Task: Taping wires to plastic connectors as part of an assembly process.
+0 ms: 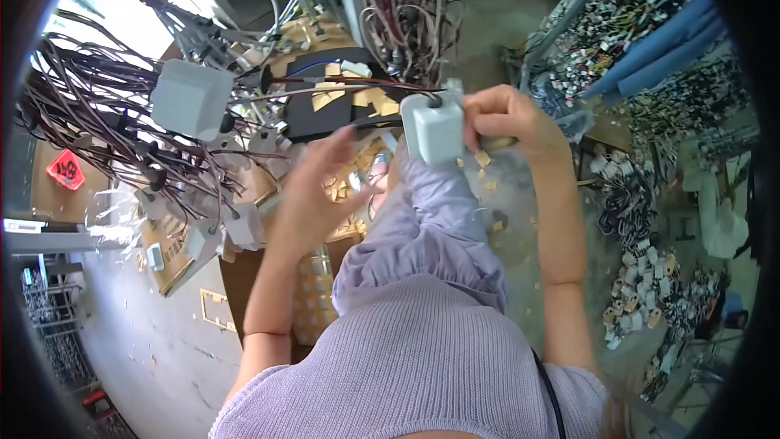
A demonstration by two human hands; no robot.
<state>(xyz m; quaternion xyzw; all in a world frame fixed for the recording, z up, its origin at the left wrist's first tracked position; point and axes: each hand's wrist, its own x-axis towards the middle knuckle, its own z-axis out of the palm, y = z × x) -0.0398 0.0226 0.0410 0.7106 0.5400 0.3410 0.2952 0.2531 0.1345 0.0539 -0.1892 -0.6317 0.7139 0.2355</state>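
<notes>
My right hand (513, 123) is closed, with thumb and forefinger pinching the right edge of a white box-shaped plastic housing (439, 135). A black grommet shows at the top of this housing, where dark wires run off to the left. My left hand (318, 187) is lower and to the left, slightly blurred. Its fingers are spread and nothing shows in them. Beyond it, another pale housing (192, 99) hangs among a thick bundle of dark cables (97, 93).
A black board (305, 116) with yellowish paper pieces (329, 96) lies ahead. More cables (398, 0) hang behind it. Heaps of connectors (642, 293) and a blue cloth (666, 45) are at the right. A red tag (66, 170) lies at the far left. Scraps litter the floor.
</notes>
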